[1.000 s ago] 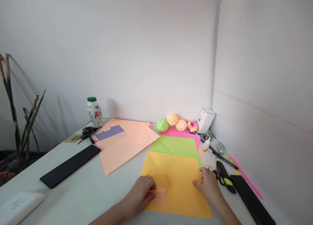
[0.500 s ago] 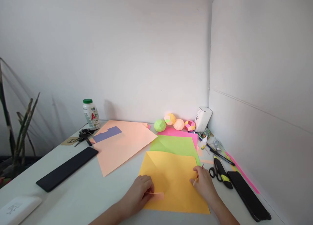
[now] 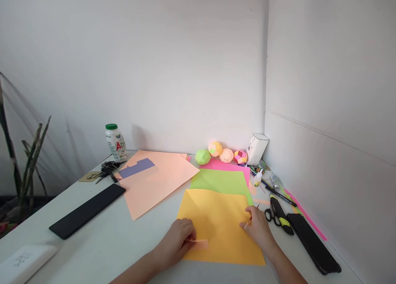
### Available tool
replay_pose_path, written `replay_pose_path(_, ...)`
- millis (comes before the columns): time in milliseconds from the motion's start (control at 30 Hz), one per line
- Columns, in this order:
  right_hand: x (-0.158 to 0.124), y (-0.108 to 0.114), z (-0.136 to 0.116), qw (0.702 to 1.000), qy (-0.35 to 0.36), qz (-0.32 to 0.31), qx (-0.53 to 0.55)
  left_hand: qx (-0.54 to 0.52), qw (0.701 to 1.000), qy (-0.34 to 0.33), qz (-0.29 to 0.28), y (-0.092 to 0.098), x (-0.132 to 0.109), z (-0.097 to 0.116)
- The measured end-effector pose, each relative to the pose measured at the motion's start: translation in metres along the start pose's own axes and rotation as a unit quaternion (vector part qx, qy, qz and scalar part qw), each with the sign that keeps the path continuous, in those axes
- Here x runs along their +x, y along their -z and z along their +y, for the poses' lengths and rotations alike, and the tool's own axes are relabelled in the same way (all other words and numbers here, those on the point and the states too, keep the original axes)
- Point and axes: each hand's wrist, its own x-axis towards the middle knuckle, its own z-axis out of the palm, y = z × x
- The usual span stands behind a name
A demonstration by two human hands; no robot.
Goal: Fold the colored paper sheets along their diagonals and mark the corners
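My left hand (image 3: 177, 240) is closed at the lower left of a yellow paper sheet (image 3: 219, 222), its fingers pinching a small peach paper strip (image 3: 201, 244). The strip's right end lies over the yellow sheet; the rest is hidden by my fingers. At the sheet's right edge, my right hand (image 3: 258, 226) is closed around a thin reddish pencil-like stick (image 3: 250, 219), tilted, with a dark tip pointing up. Under the yellow sheet's far edge, a green sheet (image 3: 221, 180) shows, and behind that a pink sheet (image 3: 222, 164).
Scissors (image 3: 272, 217), a cutter (image 3: 281, 216) and a black case (image 3: 312, 242) lie on the right. Paper balls (image 3: 203, 156) and a white holder (image 3: 258, 149) stand at the back. Leftward are a peach sheet (image 3: 157, 185), a black bar (image 3: 88, 210) and a bottle (image 3: 116, 143).
The view has shifted slightly. Both hands stay nearly in place, with the paper strip and the stick still in them.
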Motion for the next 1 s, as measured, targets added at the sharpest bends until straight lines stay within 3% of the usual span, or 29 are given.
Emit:
replay_pose_path(333, -0.001, -0.002, 0.005, 0.994, -0.008, 0.009, 0.112, 0.004, 1.000, 0.002, 0.000, 0.002, 0.000, 0.001)
replay_pose_path(600, -0.001, 0.006, 0.008, 0.976, -0.012, -0.054, 0.212, 0.002, 1.000, 0.003, 0.002, 0.003, -0.001, 0.002)
replay_pose_path(1000, -0.003, 0.008, 0.011, 0.972, 0.015, -0.070, 0.225, -0.013, 0.999, -0.017, 0.041, -0.005, -0.003, -0.006)
